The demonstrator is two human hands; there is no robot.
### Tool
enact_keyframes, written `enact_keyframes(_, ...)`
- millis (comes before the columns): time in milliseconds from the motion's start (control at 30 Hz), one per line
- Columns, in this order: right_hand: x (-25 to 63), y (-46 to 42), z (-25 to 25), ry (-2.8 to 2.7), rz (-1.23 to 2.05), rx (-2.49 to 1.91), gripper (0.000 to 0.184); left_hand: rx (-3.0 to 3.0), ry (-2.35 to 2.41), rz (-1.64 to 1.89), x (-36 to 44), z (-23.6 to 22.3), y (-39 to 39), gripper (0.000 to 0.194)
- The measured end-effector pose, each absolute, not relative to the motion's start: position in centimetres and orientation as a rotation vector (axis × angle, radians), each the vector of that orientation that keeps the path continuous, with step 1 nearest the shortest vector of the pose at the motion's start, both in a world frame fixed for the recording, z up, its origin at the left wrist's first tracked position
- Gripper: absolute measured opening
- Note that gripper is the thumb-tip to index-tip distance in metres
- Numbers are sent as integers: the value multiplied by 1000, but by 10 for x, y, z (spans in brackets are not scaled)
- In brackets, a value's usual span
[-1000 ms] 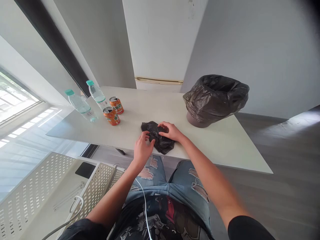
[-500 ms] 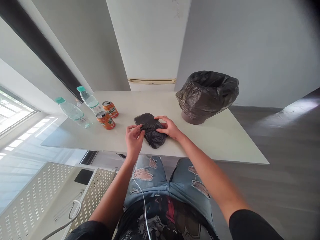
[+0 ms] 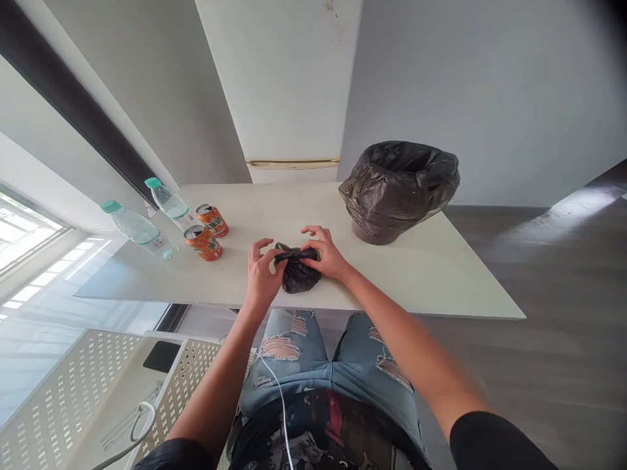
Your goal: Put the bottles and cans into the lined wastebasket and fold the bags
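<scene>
A black plastic bag [image 3: 300, 276], bunched into a small bundle, rests near the front edge of the white table [image 3: 406, 281]. My left hand [image 3: 264, 271] pinches the gathered plastic at its left side between thumb and fingers. From the right, my right hand [image 3: 326, 253] grips the same twisted upper part, with thumb below and fingers over it. Whether anything is inside the bundle cannot be seen. To the right stands a bin lined with a black bag [image 3: 386, 196], its mouth wide and the plastic folded over the rim.
Two orange drink cans [image 3: 204, 243] stand left on the table, beside two clear bottles with green caps [image 3: 132, 225]. A white perforated basket [image 3: 63, 391] holding a dark flat object and a cable sits below left. A white cable [image 3: 279, 385] crosses my lap.
The black plastic bag was spread flatter and is now gathered into a smaller bundle, its top edge rolled between my hands. My view has shifted slightly.
</scene>
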State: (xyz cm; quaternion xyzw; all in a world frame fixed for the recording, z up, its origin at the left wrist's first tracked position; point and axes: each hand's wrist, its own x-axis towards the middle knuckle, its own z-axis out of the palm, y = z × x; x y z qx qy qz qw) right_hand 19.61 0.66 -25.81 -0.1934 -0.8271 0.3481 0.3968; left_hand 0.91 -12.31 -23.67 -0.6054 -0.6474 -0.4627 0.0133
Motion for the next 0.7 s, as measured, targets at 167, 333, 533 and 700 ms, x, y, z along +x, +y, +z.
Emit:
enact_keyframes(167,197,4,-249,-1902,1262,-454,23,-1858,-2240,-1559,28,-239,-114,17)
enact_keyframes(333,193,7,-255,-1668,1508,-655,42,-1723,-2325,-1595,35,-254,-96,13)
enact_keyframes(533,191,13,-260,-1502,1867,-596,65,-1798,-2233,-1729,15,-254,-87,17)
enact_keyframes(700,193,20,-263,-1402,1822,-655,49,-1824,-2371,-1699,-14,-261,-87,26)
